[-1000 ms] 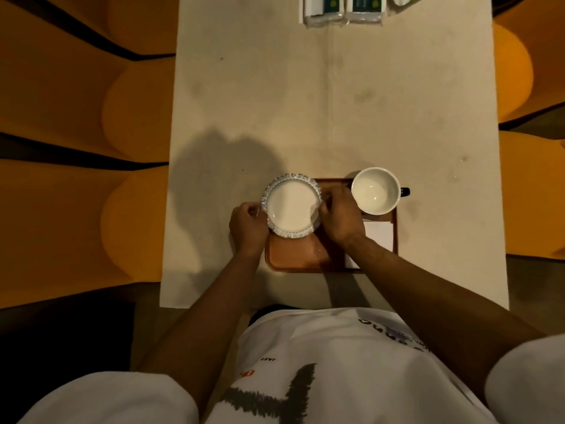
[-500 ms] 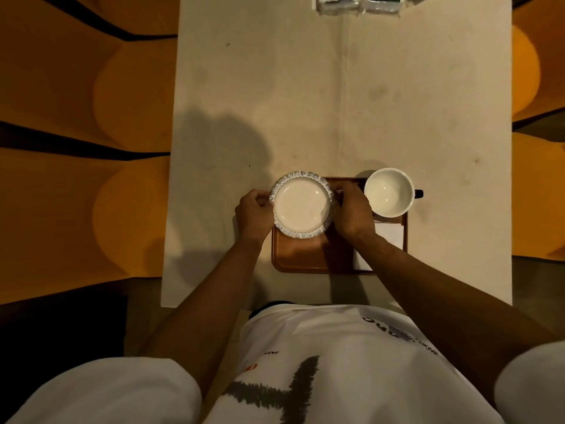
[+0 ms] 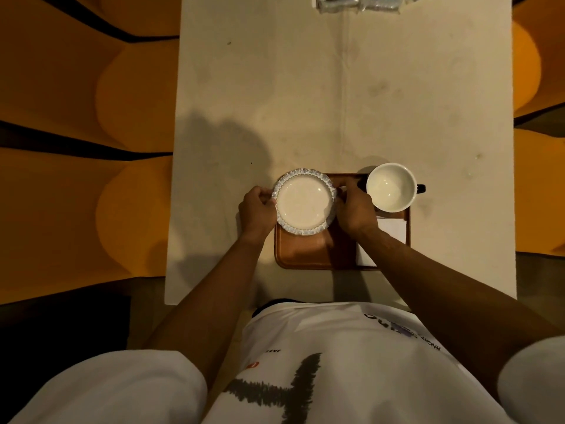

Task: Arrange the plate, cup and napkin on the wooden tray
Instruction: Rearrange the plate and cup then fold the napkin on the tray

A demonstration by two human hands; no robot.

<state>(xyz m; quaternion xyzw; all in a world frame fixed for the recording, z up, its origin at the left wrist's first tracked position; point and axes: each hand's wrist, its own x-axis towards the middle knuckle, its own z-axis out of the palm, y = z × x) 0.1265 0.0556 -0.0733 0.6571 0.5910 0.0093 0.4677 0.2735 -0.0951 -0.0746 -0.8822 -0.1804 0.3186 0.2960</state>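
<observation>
Plate (image 3: pixel 304 202) in two-handed grip, left hand (image 3: pixel 257 209) and right hand (image 3: pixel 356 209) clamped on its rim, cup (image 3: pixel 390 187) and napkin (image 3: pixel 393 229) just beside

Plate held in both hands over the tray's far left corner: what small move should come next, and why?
Probably ease the plate toward the person and slightly right, then release. Both the left hand and right hand grip its rim, and it overhangs the wooden tray at the far left corner, while bare tray shows nearer, left of the napkin.
</observation>
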